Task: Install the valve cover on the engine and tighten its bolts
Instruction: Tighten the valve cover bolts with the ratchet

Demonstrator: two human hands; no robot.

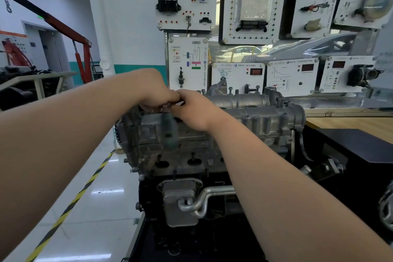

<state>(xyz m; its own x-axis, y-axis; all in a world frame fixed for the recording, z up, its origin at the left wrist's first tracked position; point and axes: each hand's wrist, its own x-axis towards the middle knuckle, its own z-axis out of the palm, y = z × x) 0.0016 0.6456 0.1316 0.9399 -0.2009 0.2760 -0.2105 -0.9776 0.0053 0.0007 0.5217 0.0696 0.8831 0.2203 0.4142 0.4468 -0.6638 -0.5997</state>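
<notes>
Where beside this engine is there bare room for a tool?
Free: the wooden benchtop between the valve cover's right end and the display panels. Crowded: the cover's left end, where left hand and right hand grip a tool.

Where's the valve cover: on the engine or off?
On: the valve cover sits atop the engine; left hand and right hand grip a tool at its end. Tightness: cannot tell.

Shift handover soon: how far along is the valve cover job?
Done: valve cover sits on the engine. In hand: left hand and right hand grip a blurred tool at the cover's left end. Left: back-edge bolts stand tall, seemingly not yet driven down.
</notes>
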